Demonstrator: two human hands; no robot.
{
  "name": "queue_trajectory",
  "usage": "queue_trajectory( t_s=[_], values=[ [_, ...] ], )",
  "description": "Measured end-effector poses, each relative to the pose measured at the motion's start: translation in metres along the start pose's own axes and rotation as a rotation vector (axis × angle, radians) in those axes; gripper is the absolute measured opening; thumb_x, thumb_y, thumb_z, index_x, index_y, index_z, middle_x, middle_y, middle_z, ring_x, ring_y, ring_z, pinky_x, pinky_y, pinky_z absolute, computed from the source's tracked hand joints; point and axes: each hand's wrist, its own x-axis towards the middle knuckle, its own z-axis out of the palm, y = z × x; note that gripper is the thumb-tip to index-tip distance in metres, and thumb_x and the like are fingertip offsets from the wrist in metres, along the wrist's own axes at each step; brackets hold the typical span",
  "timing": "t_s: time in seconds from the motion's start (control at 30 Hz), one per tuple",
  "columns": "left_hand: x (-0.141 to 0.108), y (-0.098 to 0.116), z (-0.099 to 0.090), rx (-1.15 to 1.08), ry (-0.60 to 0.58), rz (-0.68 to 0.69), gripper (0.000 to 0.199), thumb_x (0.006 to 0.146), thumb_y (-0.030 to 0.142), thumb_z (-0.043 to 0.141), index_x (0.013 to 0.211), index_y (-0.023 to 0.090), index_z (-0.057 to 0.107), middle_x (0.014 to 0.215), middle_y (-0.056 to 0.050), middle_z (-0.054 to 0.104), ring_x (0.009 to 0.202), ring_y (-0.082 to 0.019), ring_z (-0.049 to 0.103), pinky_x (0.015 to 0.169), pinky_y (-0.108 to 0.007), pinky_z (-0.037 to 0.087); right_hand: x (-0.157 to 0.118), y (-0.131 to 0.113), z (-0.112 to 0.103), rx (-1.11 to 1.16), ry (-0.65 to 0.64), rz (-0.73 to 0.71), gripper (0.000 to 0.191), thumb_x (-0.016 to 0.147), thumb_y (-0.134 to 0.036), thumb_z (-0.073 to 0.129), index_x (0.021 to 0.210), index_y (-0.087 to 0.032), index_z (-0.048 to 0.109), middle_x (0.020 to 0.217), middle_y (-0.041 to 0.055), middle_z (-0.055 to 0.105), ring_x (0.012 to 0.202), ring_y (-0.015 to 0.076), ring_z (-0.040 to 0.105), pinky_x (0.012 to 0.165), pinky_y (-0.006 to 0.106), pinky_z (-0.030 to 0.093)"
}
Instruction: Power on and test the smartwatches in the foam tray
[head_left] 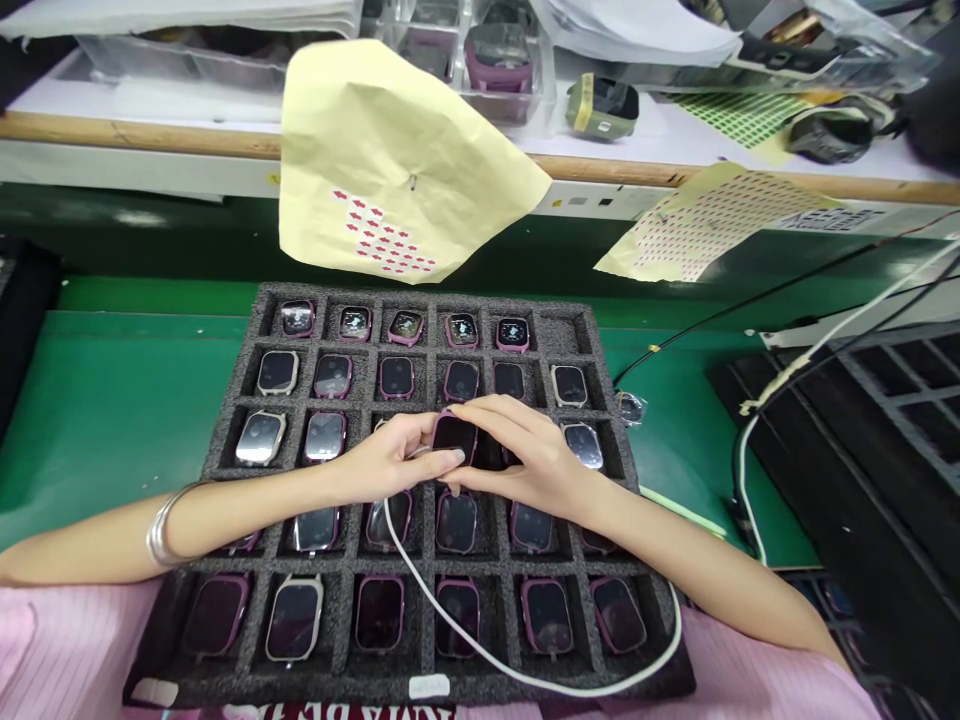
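Over the middle of a dark foam tray [352, 385], a strapless smartwatch [454, 434] with a purple frame and dark screen is held between both hands. My left hand [401, 458] grips its left side, with the thumb across the lower screen. From the right, my right hand [525, 450] closes on the watch's top and lower edge. A white cable [480, 648] emerges beneath my left hand and loops over the tray's front to the right; its end at the hand is hidden. Watches with purple or light frames, such as one lit watch [513, 334], sit in the tray's compartments around the hands.
Behind the tray, a wood-edged shelf [217, 139] carries papers, clear boxes and a green watch [602, 106]. Yellow sticker sheets [375, 140] hang from it. To the right stand dark foam trays [847, 440], with black and white cables [780, 385] running past them.
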Motion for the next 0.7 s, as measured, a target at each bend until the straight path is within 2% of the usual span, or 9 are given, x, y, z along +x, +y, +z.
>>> queue_trajectory(
  t_s=[0.13,0.2,0.27,0.4,0.53,0.7],
  values=[
    [0.0,-0.004,0.001,0.003,0.024,0.004,0.025,0.084,0.037,0.064,0.089,0.013,0.057,0.069,0.001,0.058,0.057,-0.01,0.052,0.056,-0.022,0.044,0.0,0.002,0.001,0.015,0.001,-0.008,0.051,0.081,-0.036,0.075,0.122,-0.013,0.056,0.104,0.0145,0.067,0.094,0.0261,0.066,0.081,0.041,0.058],
    [0.0,-0.005,0.001,0.011,0.041,0.006,0.026,0.084,0.036,0.065,0.091,0.013,0.058,0.077,-0.001,0.061,0.064,-0.012,0.056,0.06,-0.023,0.045,0.0,0.003,0.001,0.018,0.002,-0.015,0.052,0.08,-0.036,0.076,0.122,-0.013,0.055,0.104,0.0143,0.066,0.094,0.0259,0.066,0.081,0.041,0.058],
    [0.0,-0.003,0.001,0.016,0.036,-0.005,0.027,0.084,0.038,0.064,0.091,0.013,0.057,0.074,-0.001,0.06,0.062,-0.011,0.054,0.058,-0.023,0.044,-0.001,0.004,0.001,0.031,0.006,-0.023,0.054,0.08,-0.035,0.077,0.123,-0.013,0.055,0.104,0.0144,0.066,0.094,0.0256,0.066,0.082,0.04,0.058],
    [0.0,0.001,0.001,0.007,-0.014,-0.021,0.033,0.084,0.045,0.064,0.085,0.013,0.056,0.062,0.003,0.054,0.047,-0.006,0.04,0.046,-0.02,0.033,-0.002,0.004,0.001,0.086,0.017,-0.034,0.057,0.08,-0.036,0.076,0.127,-0.013,0.054,0.105,0.0141,0.065,0.094,0.0242,0.065,0.082,0.039,0.058],
    [-0.002,0.0,-0.004,-0.012,-0.05,-0.021,0.035,0.084,0.047,0.064,0.084,0.013,0.055,0.058,0.004,0.052,0.043,-0.004,0.031,0.041,-0.018,0.025,0.001,0.004,-0.002,0.204,0.024,-0.04,0.06,0.081,-0.036,0.075,0.133,-0.015,0.052,0.107,0.0135,0.063,0.096,0.0223,0.063,0.082,0.037,0.056],
    [-0.004,-0.001,-0.012,-0.068,-0.162,-0.005,0.032,0.086,0.043,0.062,0.088,0.011,0.058,0.064,-0.003,0.062,0.044,-0.005,0.033,0.041,-0.019,0.024,0.006,0.007,-0.006,0.539,-0.008,0.06,0.038,0.091,-0.032,0.065,0.126,-0.02,0.062,0.104,0.0103,0.064,0.094,0.0195,0.063,0.083,0.037,0.054]
  ],
)
